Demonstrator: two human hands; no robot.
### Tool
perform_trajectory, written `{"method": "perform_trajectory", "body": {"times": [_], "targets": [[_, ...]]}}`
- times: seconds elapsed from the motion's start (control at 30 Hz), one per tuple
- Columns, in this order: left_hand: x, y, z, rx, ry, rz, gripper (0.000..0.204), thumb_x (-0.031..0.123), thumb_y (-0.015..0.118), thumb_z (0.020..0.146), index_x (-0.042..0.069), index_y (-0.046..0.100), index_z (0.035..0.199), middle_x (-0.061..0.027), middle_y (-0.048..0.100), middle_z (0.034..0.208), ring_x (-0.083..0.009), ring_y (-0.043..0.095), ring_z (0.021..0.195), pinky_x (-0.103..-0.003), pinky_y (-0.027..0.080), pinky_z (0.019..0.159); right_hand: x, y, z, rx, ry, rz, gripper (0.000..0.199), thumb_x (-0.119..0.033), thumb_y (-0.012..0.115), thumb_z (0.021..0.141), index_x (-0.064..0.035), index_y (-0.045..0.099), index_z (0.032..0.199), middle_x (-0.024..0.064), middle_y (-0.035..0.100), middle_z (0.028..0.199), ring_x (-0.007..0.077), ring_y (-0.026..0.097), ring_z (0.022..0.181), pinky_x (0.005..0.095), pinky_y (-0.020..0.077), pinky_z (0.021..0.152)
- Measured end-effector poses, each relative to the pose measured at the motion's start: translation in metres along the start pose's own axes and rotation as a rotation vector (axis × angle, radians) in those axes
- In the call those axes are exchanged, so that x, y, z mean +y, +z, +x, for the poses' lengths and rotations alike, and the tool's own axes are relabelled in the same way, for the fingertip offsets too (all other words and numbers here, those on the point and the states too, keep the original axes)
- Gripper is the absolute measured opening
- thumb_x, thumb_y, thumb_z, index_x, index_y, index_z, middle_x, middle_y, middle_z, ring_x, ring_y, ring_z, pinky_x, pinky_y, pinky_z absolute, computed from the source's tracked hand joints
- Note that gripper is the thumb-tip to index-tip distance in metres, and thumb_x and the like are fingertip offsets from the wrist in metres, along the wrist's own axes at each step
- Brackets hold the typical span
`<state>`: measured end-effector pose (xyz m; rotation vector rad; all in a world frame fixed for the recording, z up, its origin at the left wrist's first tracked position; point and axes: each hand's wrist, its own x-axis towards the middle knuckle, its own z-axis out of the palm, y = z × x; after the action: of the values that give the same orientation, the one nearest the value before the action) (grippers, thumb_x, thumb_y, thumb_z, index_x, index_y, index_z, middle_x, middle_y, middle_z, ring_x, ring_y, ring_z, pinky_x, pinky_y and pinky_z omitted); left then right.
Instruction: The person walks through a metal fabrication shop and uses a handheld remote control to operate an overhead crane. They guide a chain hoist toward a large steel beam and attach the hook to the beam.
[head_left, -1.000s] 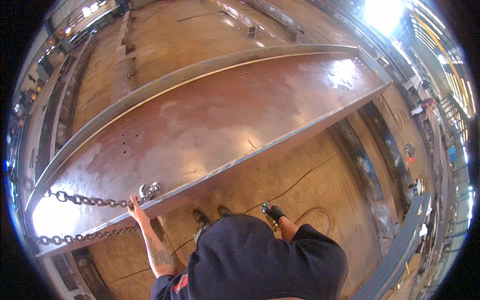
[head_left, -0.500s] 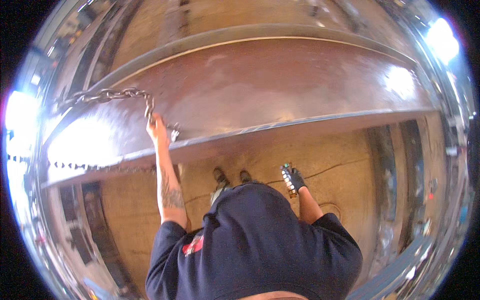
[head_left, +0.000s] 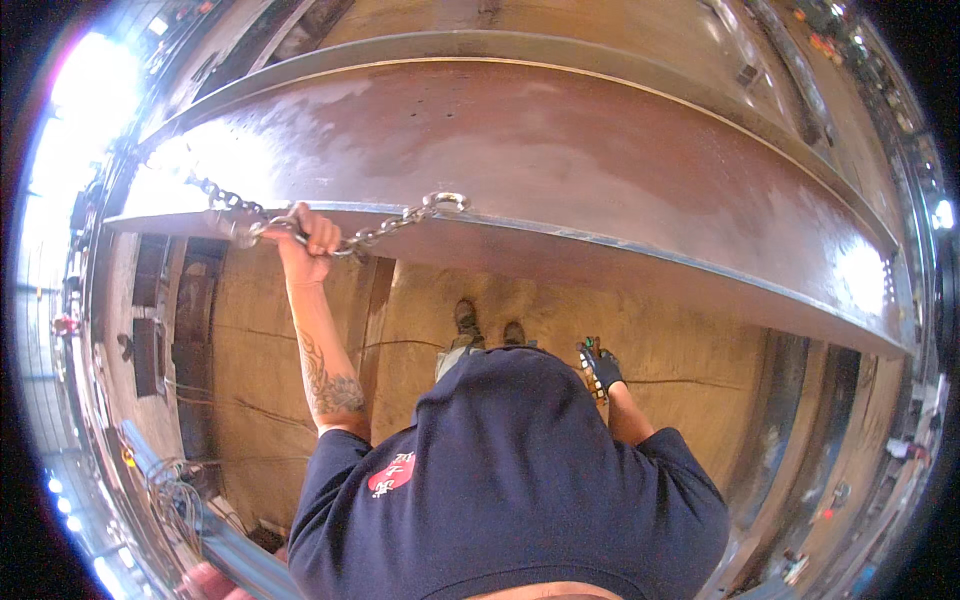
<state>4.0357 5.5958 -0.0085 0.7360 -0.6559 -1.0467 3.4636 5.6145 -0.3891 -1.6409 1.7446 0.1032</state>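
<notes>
My bare left hand [head_left: 308, 235] is closed around a heavy steel chain [head_left: 385, 230]. To its left the chain runs up toward bright glare. On its right the chain slants up to a large metal ring or hook [head_left: 446, 201] by the near flange edge of a big reddish-brown steel beam [head_left: 500, 140]. Low on the right, my gloved right hand [head_left: 606, 369] is wrapped around a slim handheld control [head_left: 588, 372] with pale square buttons. The glove and fingers cover part of it.
My shoes [head_left: 467, 318] stand on the brown floor [head_left: 420, 290], close to the beam. A cable [head_left: 680, 381] crosses the floor. Dark steel supports lie left and right [head_left: 765, 430]. Tangled hoses [head_left: 170, 480] hang by a blue rail at lower left.
My view has turned, so the beam now slopes down to the right. My left hand has come back toward me with the chain, whose end now stretches to the right. My right hand still holds the control.
</notes>
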Motion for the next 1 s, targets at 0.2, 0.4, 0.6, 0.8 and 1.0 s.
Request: {"method": "perform_trajectory", "body": {"times": [0.2,0.4,0.6,0.8,1.0], "targets": [[-0.021,0.004,-0.030,-0.119,-0.299,0.353,0.063,0.067,0.062,0.071,0.006,0.052,0.080,0.0033,0.038,0.049,-0.0073,0.036,0.042,-0.024,0.032,0.041,-0.014,-0.015,0.010,-0.372,0.263,0.696,0.045,-0.052,0.052,0.086,-0.0081,0.061,0.089,0.0117,0.063,0.067,0.0259,0.062,0.060,0.0392,0.0477,0.056],[-0.056,0.044,-0.050,-0.763,-0.653,0.065,0.064,0.055,0.074,0.071,0.000,0.049,0.092,-0.0013,0.047,0.056,-0.0062,0.041,0.040,-0.022,0.035,0.038,-0.036,-0.017,0.000,-0.110,0.017,0.363,0.037,-0.047,0.053,0.088,-0.0102,0.061,0.088,0.0072,0.060,0.059,0.0210,0.059,0.050,0.0383,0.0471,0.051],[-0.077,0.051,-0.049,-0.726,-0.827,-0.037,0.067,0.054,0.076,0.070,0.000,0.048,0.099,-0.0065,0.054,0.067,-0.0065,0.042,0.041,-0.020,0.037,0.038,0.006,0.009,-0.005,-0.264,0.009,0.282,0.032,-0.040,0.046,0.091,-0.0171,0.056,0.110,0.0153,0.064,0.088,0.0295,0.063,0.074,0.0437,0.0491,0.066],[-0.137,0.037,-0.036,-0.316,-0.327,0.404,0.032,0.023,0.073,0.078,0.006,0.055,0.098,-0.0048,0.059,0.080,-0.0104,0.055,0.066,-0.025,0.045,0.066,-0.008,-0.013,-0.005,-0.315,-0.227,-0.246,0.048,-0.030,0.041,0.093,-0.0339,0.033,0.140,0.0263,0.055,0.116,0.0413,0.060,0.094,0.0491,0.0478,0.085],[-0.153,0.023,-0.005,0.117,-0.037,0.392,0.019,0.016,0.063,0.087,0.005,0.053,0.075,-0.0023,0.053,0.064,-0.0129,0.053,0.065,-0.030,0.046,0.073,0.048,0.031,0.028,-0.183,-0.032,0.421,0.042,-0.043,0.054,0.085,-0.0092,0.054,0.110,0.0207,0.063,0.087,0.0390,0.063,0.087,0.0456,0.0487,0.076]]}}
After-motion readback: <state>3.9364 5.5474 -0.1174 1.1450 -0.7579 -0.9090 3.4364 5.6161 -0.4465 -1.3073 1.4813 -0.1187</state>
